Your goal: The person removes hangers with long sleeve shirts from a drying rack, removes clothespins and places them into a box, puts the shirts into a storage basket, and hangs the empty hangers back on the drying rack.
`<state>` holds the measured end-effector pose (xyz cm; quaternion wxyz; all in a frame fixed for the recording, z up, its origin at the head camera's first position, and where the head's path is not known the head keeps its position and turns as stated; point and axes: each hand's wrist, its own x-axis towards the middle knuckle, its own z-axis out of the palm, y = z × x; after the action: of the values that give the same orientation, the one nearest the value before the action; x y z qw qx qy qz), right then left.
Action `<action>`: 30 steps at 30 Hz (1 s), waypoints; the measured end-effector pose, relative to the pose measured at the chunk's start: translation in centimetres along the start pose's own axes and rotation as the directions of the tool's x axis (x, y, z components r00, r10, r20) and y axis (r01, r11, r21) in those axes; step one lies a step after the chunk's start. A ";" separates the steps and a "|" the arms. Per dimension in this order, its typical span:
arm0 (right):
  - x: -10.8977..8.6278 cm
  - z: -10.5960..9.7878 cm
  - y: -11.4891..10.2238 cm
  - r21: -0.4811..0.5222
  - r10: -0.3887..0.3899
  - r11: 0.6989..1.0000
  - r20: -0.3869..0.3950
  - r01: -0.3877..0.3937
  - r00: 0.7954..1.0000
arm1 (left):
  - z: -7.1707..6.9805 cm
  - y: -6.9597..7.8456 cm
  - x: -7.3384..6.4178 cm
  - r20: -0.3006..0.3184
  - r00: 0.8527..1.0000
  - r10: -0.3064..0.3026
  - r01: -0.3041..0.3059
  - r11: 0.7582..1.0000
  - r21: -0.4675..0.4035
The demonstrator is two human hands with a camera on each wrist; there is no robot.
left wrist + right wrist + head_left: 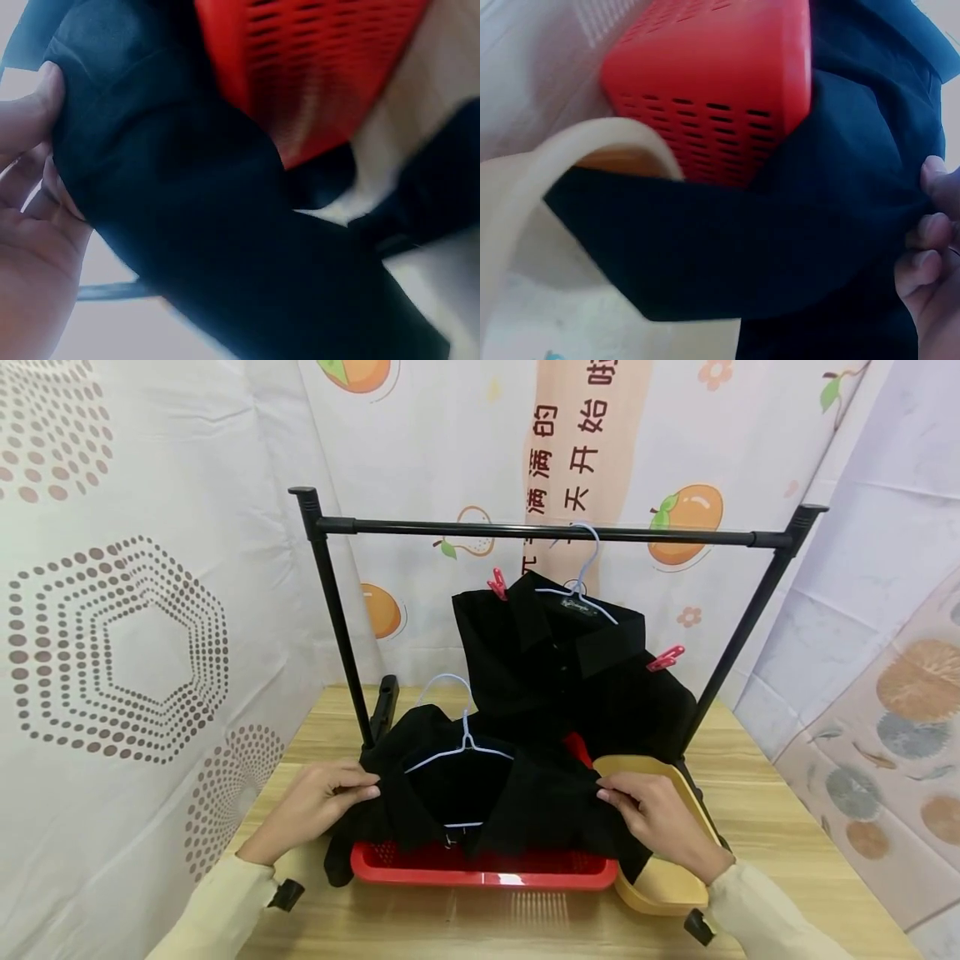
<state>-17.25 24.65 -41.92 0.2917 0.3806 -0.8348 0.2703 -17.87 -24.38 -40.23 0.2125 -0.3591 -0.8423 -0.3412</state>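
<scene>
A black shirt with a light blue hanger inside its collar lies over a red perforated basket. My left hand pinches its left shoulder between thumb and fingers; in the left wrist view the thumb presses the cloth. At the opposite shoulder my right hand pinches the fabric, and a sleeve hangs over the rim of a yellow basin. Behind it, another black shirt hangs by a hanger from the rack's bar, with red clothespins at its shoulders.
A black garment rack stands across the wooden table, its two posts rising at left and right. The basin sits against the basket's right end. Printed curtains surround the table at the back and sides.
</scene>
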 end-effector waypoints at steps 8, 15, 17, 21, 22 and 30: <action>1.4 0.1 -0.8 0.003 -0.042 0.999 -0.007 0.042 0.999 | 0.5 1.0 2.7 0.015 0.998 0.066 -0.066 0.997 -0.029; 2.2 0.2 -0.9 0.007 -0.036 0.999 0.016 0.036 0.999 | 0.7 1.6 4.3 0.002 0.996 0.086 -0.086 0.996 -0.038; 2.5 0.2 -1.0 0.005 -0.034 0.999 0.027 0.034 0.999 | 0.8 1.8 4.7 -0.011 0.996 0.092 -0.092 0.995 -0.026; 3.0 0.4 -1.1 -0.001 -0.060 0.998 0.019 0.060 0.998 | 0.9 2.3 5.5 -0.040 0.994 0.105 -0.105 0.994 -0.007; 3.1 0.4 -1.2 -0.002 -0.066 0.998 0.014 0.066 0.998 | 0.9 2.4 5.7 -0.046 0.993 0.110 -0.110 0.994 -0.005; 3.5 0.7 -1.5 0.025 -0.072 0.997 0.000 0.072 0.997 | 0.9 3.3 7.0 -0.039 0.986 0.159 -0.159 0.987 0.015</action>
<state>-18.16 21.68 -39.67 0.2962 0.4142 -0.8172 0.2699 -20.05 -18.78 -35.20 0.2580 -0.4171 -0.8085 -0.3253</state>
